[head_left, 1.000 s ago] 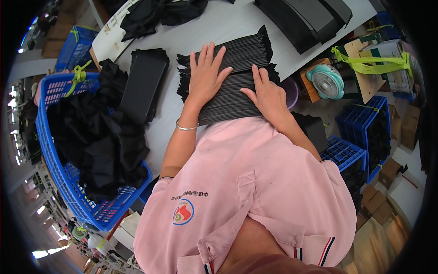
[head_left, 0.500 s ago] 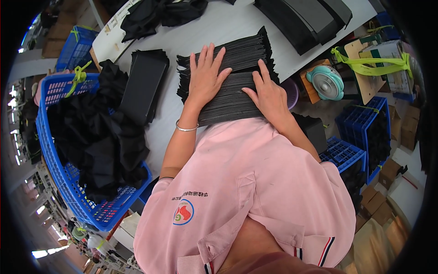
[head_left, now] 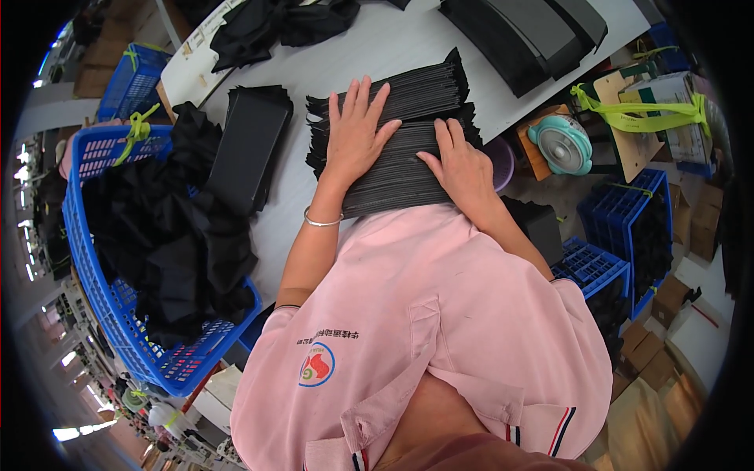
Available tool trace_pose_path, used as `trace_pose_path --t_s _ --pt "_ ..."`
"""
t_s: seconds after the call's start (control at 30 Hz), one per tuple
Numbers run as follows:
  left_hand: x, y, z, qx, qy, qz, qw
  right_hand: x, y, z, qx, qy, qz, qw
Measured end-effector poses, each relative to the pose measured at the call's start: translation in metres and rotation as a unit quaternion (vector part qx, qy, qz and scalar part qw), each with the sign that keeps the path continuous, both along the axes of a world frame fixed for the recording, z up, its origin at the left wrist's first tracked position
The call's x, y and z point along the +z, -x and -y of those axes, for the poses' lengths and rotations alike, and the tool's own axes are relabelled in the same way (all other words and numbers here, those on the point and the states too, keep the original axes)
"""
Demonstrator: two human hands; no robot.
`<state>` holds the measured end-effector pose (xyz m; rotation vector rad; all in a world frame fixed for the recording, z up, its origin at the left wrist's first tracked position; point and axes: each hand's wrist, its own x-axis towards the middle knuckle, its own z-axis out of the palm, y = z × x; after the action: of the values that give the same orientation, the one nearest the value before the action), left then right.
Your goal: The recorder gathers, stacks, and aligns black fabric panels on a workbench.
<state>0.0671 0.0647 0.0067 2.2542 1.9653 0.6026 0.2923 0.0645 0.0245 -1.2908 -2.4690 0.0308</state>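
Left hand (head_left: 353,147) rests open, palm down, fingers spread over the closely packed thin black pieces (head_left: 399,171); right hand (head_left: 466,170) lies open on their right side, thumb apart from its fingers. Neither hand is closed round a piece. The pieces are on the white table (head_left: 393,39), directly before the pink shirt (head_left: 463,298). To their left, apart, lies a black stack (head_left: 250,145); further left is a blue basket (head_left: 78,216) holding black cloth (head_left: 173,243)

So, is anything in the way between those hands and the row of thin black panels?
Nothing visible is. The left hand lies spread on the row of thin black panels, and the right hand rests at its right side. The separate black stack lies off to the left.
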Motion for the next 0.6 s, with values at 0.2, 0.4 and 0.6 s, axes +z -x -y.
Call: trace_pose_path --t_s 0.2,0.4,0.6 --pt "-0.0017 -0.0002 0.0012 -0.001 -0.003 0.004 1.0 0.0054 0.0059 -0.0091 -0.017 0.04 0.0 0.999" --pt "-0.001 0.0003 0.0001 -0.003 -0.006 0.009 1.0 0.0004 0.0063 -0.0071 -0.016 0.008 0.006 1.0" --pt "0.0004 0.0 0.0003 0.0 0.007 0.013 1.0 0.0002 0.0034 -0.0097 -0.016 0.006 -0.044 0.999"
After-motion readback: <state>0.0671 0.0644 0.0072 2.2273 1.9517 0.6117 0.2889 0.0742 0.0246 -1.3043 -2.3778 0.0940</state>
